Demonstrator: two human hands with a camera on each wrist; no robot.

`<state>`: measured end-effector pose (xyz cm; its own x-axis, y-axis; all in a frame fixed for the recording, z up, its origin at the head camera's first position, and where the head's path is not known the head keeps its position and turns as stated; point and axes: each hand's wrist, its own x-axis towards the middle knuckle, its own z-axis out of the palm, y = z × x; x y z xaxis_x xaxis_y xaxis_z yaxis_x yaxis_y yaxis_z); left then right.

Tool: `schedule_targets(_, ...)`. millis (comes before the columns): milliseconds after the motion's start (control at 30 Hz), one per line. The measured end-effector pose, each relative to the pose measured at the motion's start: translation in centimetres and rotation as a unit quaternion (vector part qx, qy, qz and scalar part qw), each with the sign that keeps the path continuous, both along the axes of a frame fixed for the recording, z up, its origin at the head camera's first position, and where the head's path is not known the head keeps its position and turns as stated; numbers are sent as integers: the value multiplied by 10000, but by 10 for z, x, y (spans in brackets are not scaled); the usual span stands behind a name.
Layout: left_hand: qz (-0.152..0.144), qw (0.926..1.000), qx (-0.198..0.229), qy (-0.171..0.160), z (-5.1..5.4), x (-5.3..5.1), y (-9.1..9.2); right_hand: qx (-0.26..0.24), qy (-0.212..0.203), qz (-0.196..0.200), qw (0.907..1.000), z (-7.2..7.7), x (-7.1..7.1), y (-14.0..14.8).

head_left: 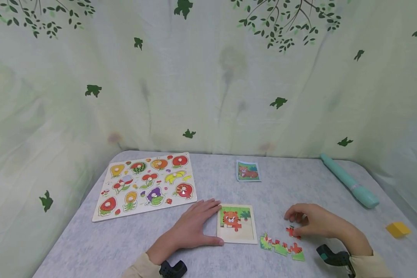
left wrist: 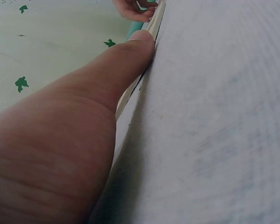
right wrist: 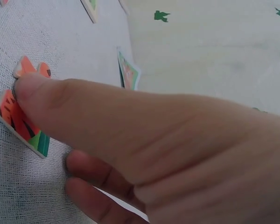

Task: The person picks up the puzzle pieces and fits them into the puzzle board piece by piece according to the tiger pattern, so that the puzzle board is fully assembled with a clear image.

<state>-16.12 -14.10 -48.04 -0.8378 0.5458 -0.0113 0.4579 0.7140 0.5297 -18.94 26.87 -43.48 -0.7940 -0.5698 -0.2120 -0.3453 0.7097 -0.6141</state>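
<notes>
A small square puzzle board (head_left: 237,238) lies in the middle of the table, with tiger-face pieces (head_left: 231,219) set in its upper part. My left hand (head_left: 194,226) spreads along the board's left side, fingertips at its upper corner and thumb at its lower edge. In the left wrist view the thumb (left wrist: 135,51) touches the board's rim. To the right of the board my right hand (head_left: 316,221) rests its thumb on an orange striped puzzle piece (right wrist: 18,116) lying on the table. Its other fingers bend loosely, apart from the piece. Several loose puzzle pieces (head_left: 280,249) lie nearby.
At the left lies a large fruit peg puzzle (head_left: 146,187). A small tiger picture card (head_left: 248,172) lies at the back. On the right are a rolled teal object (head_left: 349,181) and a yellow block (head_left: 398,229). A leaf-printed curtain (head_left: 208,77) stands behind the table.
</notes>
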Motion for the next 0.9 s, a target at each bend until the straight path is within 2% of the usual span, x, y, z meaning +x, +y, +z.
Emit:
schedule_targets(133, 1, 10000, 5, -13, 1, 0, 0, -63, -60, 94, 9999, 0, -1, -1)
schedule_targets(500, -26, 10000, 32, -8, 1, 0, 0, 29, -24, 3, 10000, 2, 0, -5)
schedule_targets(733, -37, 10000, 22, 4, 1, 0, -1, 139, -387, -151, 9990, 4, 0, 3)
schedule_targets(900, -41, 10000, 45, 3, 1, 0, -1, 144, -463, -152, 9987, 4, 0, 4)
